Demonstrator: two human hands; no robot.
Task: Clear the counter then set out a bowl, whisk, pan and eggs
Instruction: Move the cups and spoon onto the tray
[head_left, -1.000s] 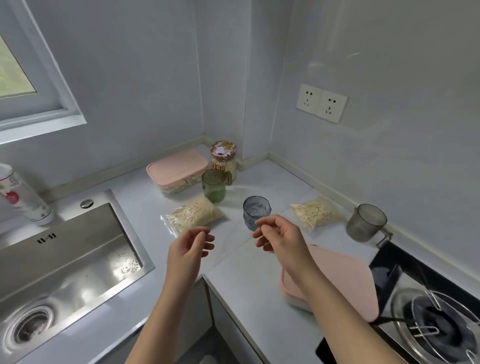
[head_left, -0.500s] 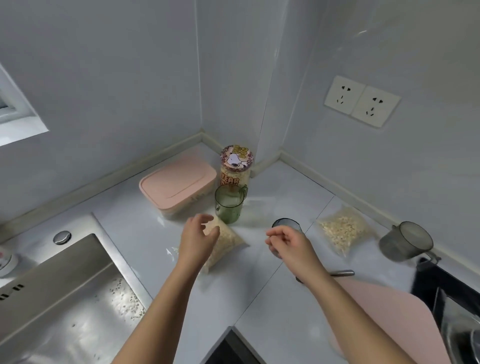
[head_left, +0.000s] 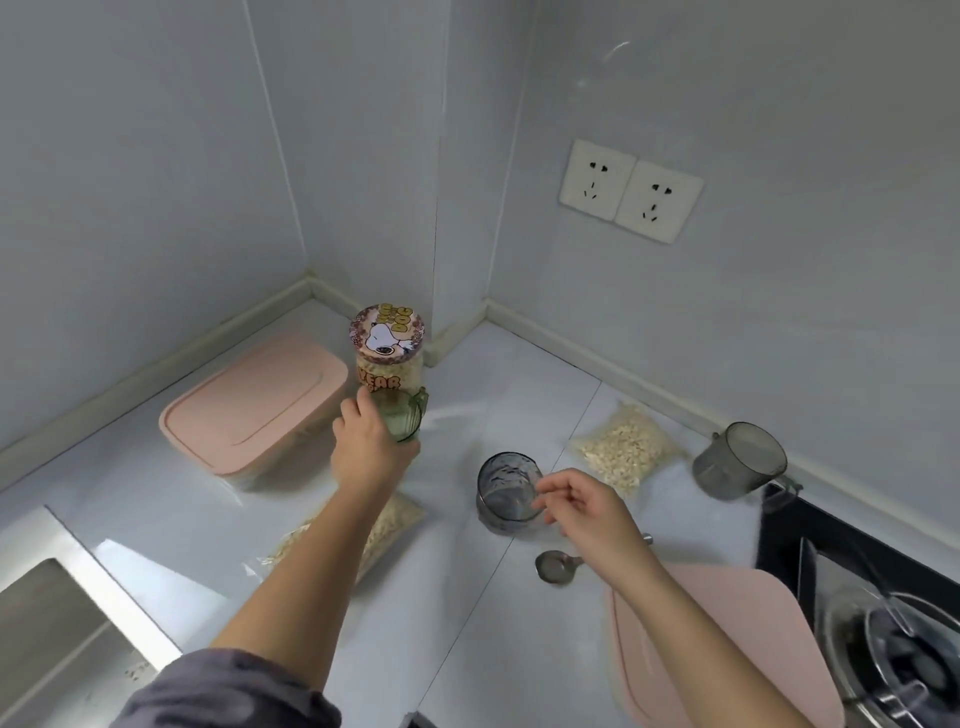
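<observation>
Near the tabletop (head_left: 311, 499) corner, left hand (head_left: 366, 447) wrapping the green cup (head_left: 400, 418) beside the cartoon jar (head_left: 388, 353). Right hand (head_left: 587, 512) hovering loosely open at the grey cup (head_left: 506, 493). Probably light, slick plastic; gripping round the body.

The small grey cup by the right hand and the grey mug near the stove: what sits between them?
In the head view, a clear bag of oats lies between the small grey cup and the grey mug.

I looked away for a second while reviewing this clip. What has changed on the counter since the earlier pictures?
The left hand reached forward over the bag of oats and closed around the green cup. The right hand moved up to the rim of the grey cup, fingers touching it but not clearly gripping. The jar, pink boxes and spoon stayed put.
</observation>
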